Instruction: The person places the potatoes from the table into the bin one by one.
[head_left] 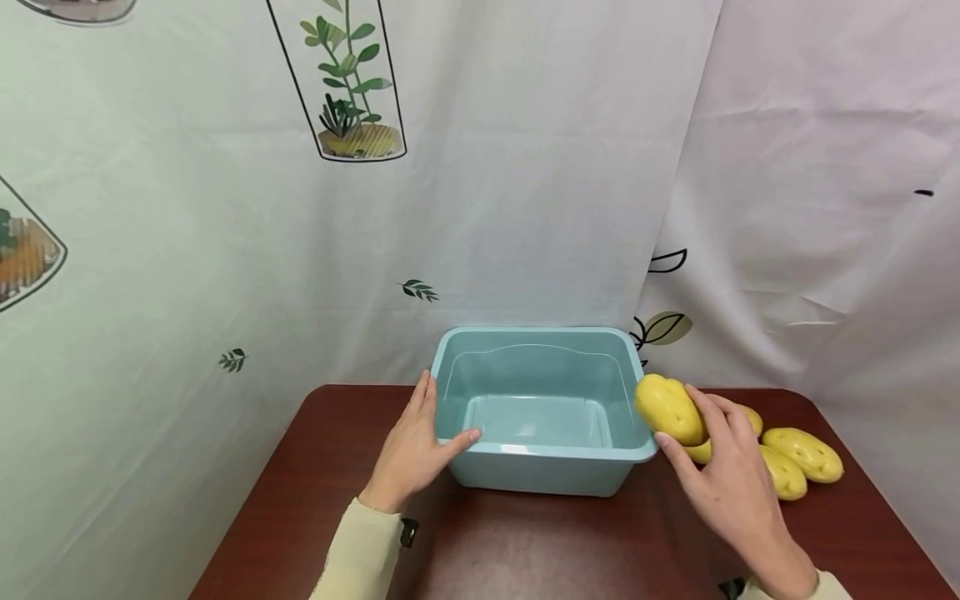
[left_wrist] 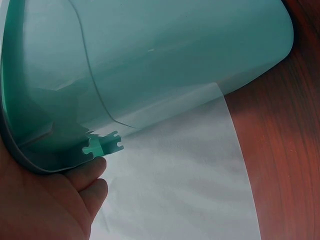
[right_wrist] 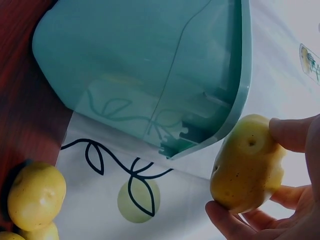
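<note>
A light blue plastic basin (head_left: 517, 451) stands on the table, its inside bare. My left hand (head_left: 420, 446) lies at the basin's left side, thumb over the front rim and the other fingers straight along the outer wall. In the left wrist view its fingertips (left_wrist: 89, 172) are right under the rim. Beside the basin's right rim, my right hand (head_left: 723, 475) grips a yellow potato (head_left: 670, 408) between thumb and fingers. That potato (right_wrist: 246, 165) is held up at rim height in the right wrist view. Several more potatoes (head_left: 804, 455) lie on the table to the right, partly hidden behind the right hand.
The dark red-brown wooden table (head_left: 517, 550) carries the basin near its back edge. Behind it hangs a pale cloth (head_left: 540, 208) printed with plants and leaves, close to the basin's far side.
</note>
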